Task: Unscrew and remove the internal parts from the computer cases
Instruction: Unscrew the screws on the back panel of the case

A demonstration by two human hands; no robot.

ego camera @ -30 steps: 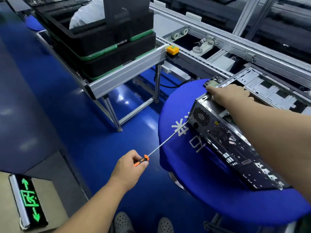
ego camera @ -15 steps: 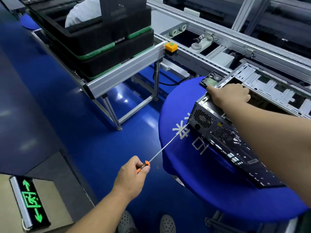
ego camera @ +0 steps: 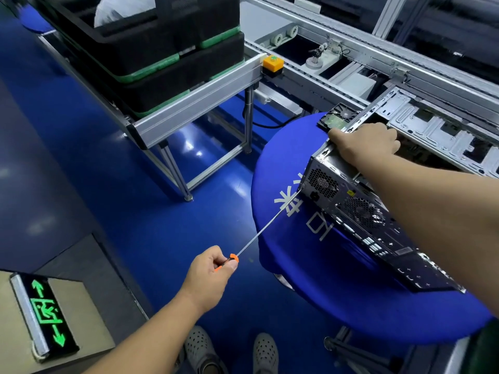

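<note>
An open black computer case (ego camera: pixel 351 209) lies on a round blue-covered table (ego camera: pixel 310 265), its rear panel with two fan grilles facing me. My left hand (ego camera: pixel 209 276) grips the orange-and-black handle of a long thin screwdriver (ego camera: pixel 266 225). The tip of the shaft meets the left edge of the rear panel. My right hand (ego camera: pixel 364 143) rests on the case's upper left corner, fingers curled over the rim. A hard drive (ego camera: pixel 337 117) lies on the table just beyond that corner.
A silver chassis frame (ego camera: pixel 437 130) lies behind the case. An aluminium conveyor (ego camera: pixel 351 49) runs across the back with an orange button box (ego camera: pixel 272 63). Stacked black trays (ego camera: pixel 151 63) sit on a stand at left. A lit exit sign (ego camera: pixel 46 314) stands on the floor.
The view has shifted slightly. My left hand has turned a little on the screwdriver handle, with the tip staying at the case's rear edge. My right hand stays on the case corner.
</note>
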